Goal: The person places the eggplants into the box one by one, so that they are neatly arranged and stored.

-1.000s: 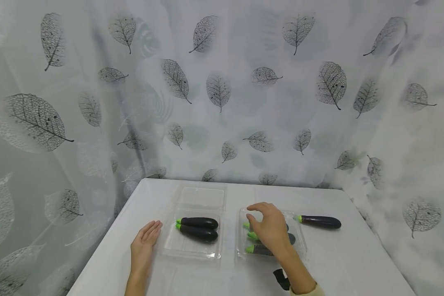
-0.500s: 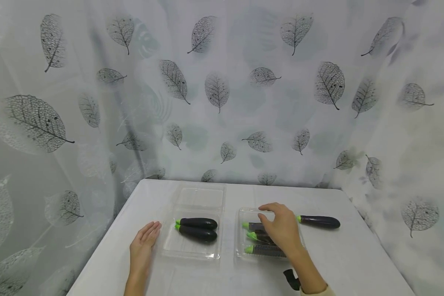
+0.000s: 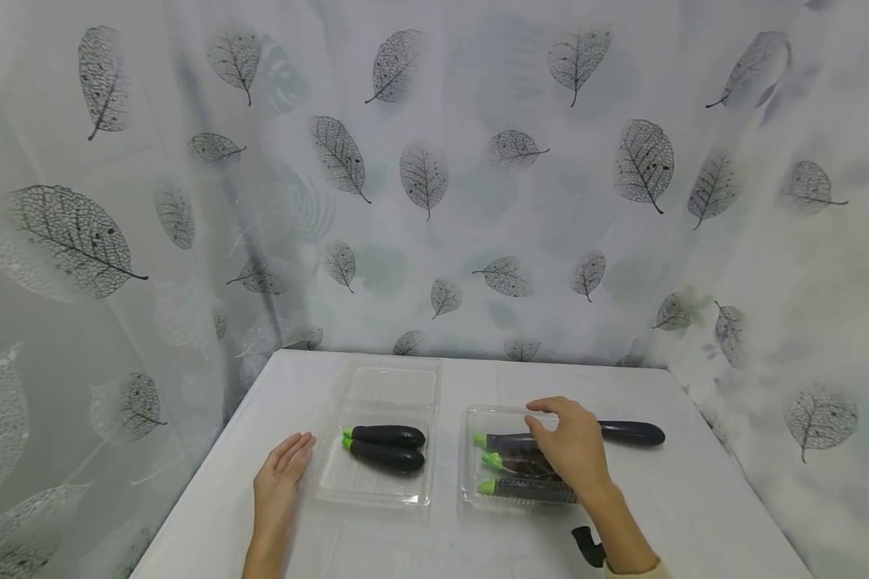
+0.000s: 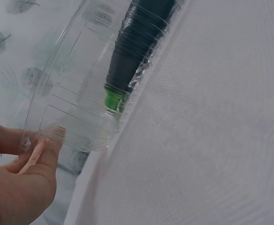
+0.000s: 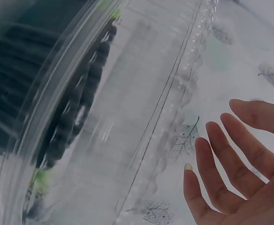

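Two dark eggplants [image 3: 387, 457] with green stems lie in a clear plastic container [image 3: 355, 488] whose lid [image 3: 395, 383] is folded open toward the back. My left hand [image 3: 281, 476] rests beside its left side, fingers extended; in the left wrist view the fingertips are right at the clear rim [image 4: 48, 103]. My right hand [image 3: 572, 442] is over the right side of a second clear container [image 3: 472, 426], which holds three eggplants [image 3: 529, 489], partly hidden. It holds nothing; its fingers [image 5: 240, 173] are spread. Behind it lies a single eggplant [image 3: 633, 433], stem end hidden.
A white-covered table [image 3: 405, 555] bears everything. A leaf-patterned curtain [image 3: 463, 241] hangs around its back and sides. A black band [image 3: 588, 547] shows by the right wrist.
My right hand has moved rightward across the second container, uncovering more of its eggplants and now covering the stem end of the single one. The left hand stays in place.
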A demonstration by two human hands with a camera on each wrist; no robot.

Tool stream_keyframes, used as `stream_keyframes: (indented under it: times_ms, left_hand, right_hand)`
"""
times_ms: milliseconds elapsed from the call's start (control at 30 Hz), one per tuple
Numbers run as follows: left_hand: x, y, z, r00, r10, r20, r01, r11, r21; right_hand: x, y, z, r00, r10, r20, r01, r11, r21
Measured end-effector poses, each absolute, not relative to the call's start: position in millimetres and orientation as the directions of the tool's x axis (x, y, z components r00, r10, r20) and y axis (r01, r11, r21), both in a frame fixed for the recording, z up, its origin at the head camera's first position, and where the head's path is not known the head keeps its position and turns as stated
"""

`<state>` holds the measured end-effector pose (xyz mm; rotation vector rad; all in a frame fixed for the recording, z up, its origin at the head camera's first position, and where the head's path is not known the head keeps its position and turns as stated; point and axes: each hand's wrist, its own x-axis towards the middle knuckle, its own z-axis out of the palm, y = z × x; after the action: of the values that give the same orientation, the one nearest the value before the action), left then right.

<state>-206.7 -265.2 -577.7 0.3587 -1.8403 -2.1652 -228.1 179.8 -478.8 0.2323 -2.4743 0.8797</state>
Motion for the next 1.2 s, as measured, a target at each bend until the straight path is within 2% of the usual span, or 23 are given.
stream_keyframes:
  times_ms: [833, 1200]
  left_hand:
    - [-208.6, -265.4, -578.5, -0.927, -0.375, -0.032, 0.015, -0.120, 0.993]
    - [-208.1, -265.1, -576.1, -0.933, -0.358, -0.040, 0.011, -0.138, 0.990]
  right_hand:
    - [-229.3, 217.7, -477.2, -0.908, 0.057, 0.414, -0.212, 0.791, -0.574]
    - [-239.9, 248.1, -490.0, -0.881, 0.055, 0.470, -0.236, 0.811, -0.535]
